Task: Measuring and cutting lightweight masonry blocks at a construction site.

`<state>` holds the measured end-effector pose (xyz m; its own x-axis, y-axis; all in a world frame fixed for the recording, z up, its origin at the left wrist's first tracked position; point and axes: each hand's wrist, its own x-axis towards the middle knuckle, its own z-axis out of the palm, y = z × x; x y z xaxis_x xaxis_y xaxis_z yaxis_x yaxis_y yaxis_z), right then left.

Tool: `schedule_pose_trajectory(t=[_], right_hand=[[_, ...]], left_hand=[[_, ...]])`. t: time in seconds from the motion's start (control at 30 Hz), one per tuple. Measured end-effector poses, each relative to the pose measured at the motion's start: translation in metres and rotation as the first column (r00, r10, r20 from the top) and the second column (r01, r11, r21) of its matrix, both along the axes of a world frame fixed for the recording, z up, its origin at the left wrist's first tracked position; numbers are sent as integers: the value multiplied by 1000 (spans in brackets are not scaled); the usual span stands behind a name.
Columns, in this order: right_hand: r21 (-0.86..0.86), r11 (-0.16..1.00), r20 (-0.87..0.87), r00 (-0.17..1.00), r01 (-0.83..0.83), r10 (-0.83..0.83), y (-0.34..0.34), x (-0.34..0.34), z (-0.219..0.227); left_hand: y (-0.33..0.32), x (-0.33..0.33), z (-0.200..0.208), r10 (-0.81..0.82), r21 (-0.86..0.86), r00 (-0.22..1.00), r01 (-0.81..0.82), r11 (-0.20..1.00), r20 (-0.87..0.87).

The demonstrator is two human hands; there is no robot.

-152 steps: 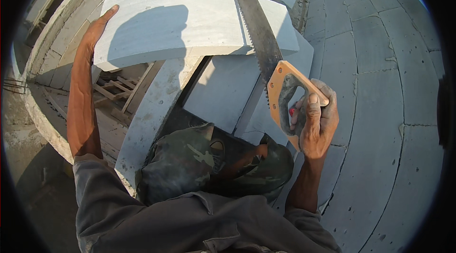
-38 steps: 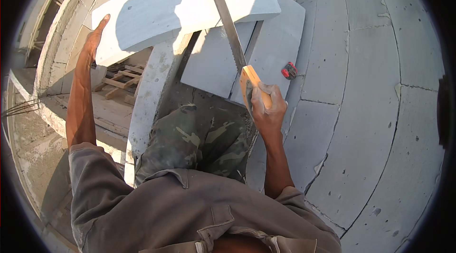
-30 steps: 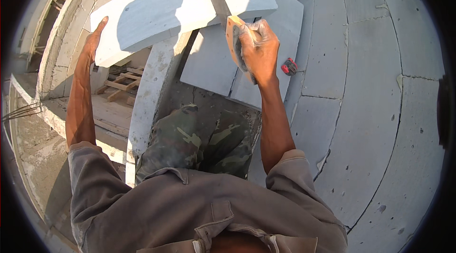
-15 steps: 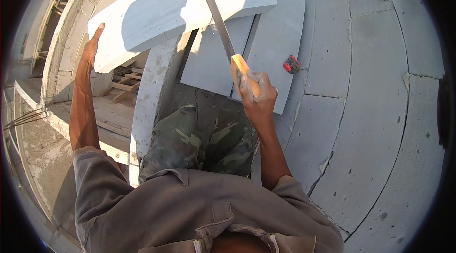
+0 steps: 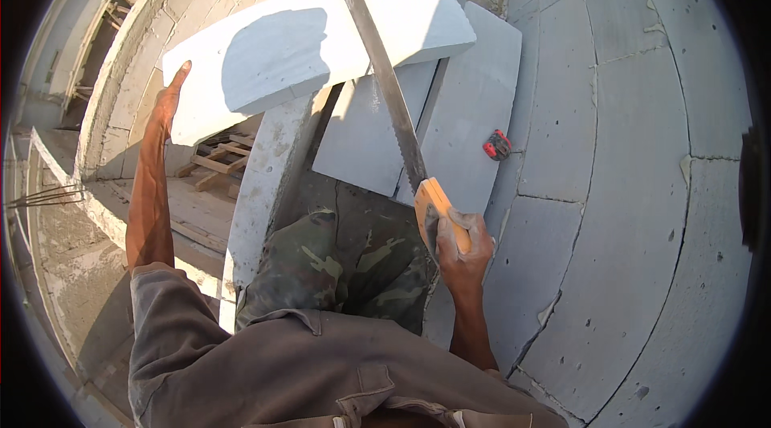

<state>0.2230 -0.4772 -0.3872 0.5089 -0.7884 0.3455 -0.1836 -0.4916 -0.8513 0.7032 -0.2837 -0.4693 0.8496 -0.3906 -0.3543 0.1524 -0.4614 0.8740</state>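
Note:
A long white lightweight concrete block (image 5: 277, 63) lies across other blocks and a ledge, its left end jutting out over a lower level. My left hand (image 5: 170, 103) grips that end, thumb on the top face and the other fingers hidden beneath. Closed around the wooden handle of a handsaw (image 5: 393, 99) is my right hand (image 5: 463, 247), low and right of the block. The toothed blade slants up and left, crossing the block's top near its middle. Two more pale blocks (image 5: 474, 99) lie side by side under its right part, a dark gap between them.
A red and black tape measure (image 5: 497, 145) rests beside the blocks. On the right rises a grey block wall (image 5: 634, 107) with mortar joints. To the left, past a concrete ledge (image 5: 269, 163), the level drops to wooden pallets (image 5: 221, 161). Thin rods (image 5: 48, 197) stick out at far left.
My right hand has drawn the saw back toward me, so less blade reaches past the block's far edge. My left hand keeps its hold. The whole view has shifted slightly.

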Motion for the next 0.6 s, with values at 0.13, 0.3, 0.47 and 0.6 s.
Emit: schedule_pose_trajectory(t=[0.13, 0.3, 0.47, 0.6], right_hand=[[-121, 989, -199, 978, -89, 64, -63, 99, 25], [74, 986, -119, 981, -147, 156, -36, 47, 18], [15, 991, -164, 978, -130, 131, -29, 61, 31], [-111, 986, -194, 975, -128, 105, -75, 124, 27]], left_hand=[[-32, -7, 2, -108, -85, 976, 93, 992, -191], [-12, -3, 5, -22, -63, 979, 9, 998, -203], [-1, -9, -1, -5, 118, 1000, 6, 993, -6], [-33, -12, 2, -55, -101, 976, 34, 994, -210]])
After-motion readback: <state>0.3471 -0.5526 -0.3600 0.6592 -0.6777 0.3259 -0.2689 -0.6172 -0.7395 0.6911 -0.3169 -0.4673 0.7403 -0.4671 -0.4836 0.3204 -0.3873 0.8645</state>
